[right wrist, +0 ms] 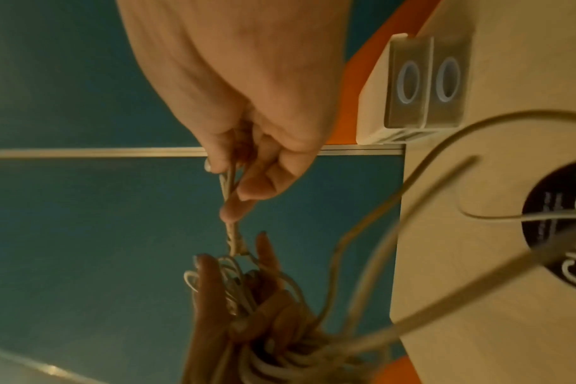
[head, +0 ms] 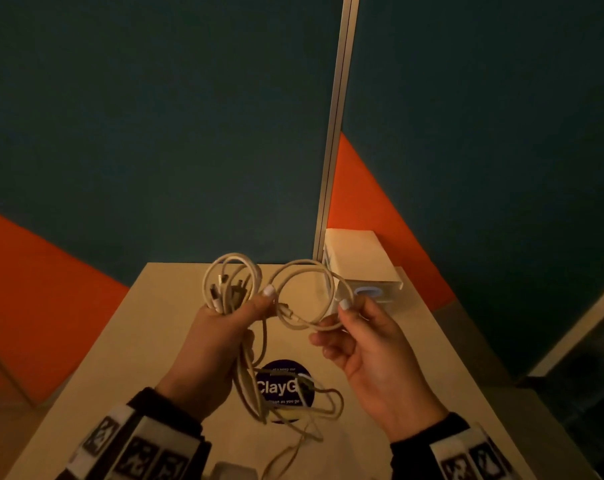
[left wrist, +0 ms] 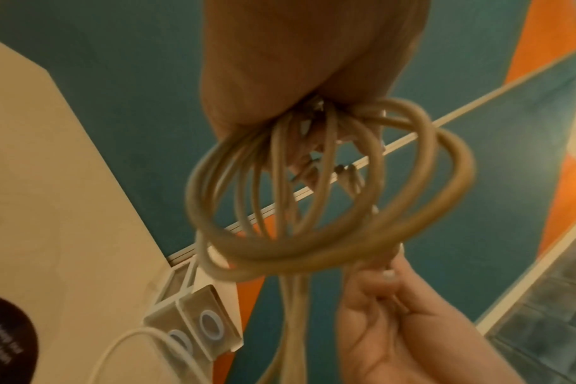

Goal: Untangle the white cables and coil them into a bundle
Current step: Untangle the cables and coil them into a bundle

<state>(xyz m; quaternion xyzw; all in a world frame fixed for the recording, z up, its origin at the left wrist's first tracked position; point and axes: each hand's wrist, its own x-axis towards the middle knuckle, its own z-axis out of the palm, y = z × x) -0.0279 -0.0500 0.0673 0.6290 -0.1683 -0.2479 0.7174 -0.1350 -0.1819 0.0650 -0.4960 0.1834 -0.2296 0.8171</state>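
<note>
Several white cables (head: 233, 275) are gathered in loops above the table, and my left hand (head: 224, 327) grips them in its fist. One larger cable loop (head: 307, 271) runs from that fist over to my right hand (head: 349, 320), which pinches it between thumb and fingers. Loose cable tails (head: 255, 386) hang from the left hand down onto the table. In the left wrist view the coil (left wrist: 313, 233) hangs below my left hand (left wrist: 290, 78), blurred. In the right wrist view my right hand (right wrist: 247, 117) pinches a cable strand (right wrist: 229, 187) just above the left hand's fingers (right wrist: 211, 285).
The beige table (head: 414, 341) carries a dark round sticker (head: 279, 370) under the hanging tails. A white box with two blue-ringed sockets (head: 362, 268) stands at the far right corner beside a metal partition post (head: 335, 133). A small white object (head: 231, 471) lies at the near edge.
</note>
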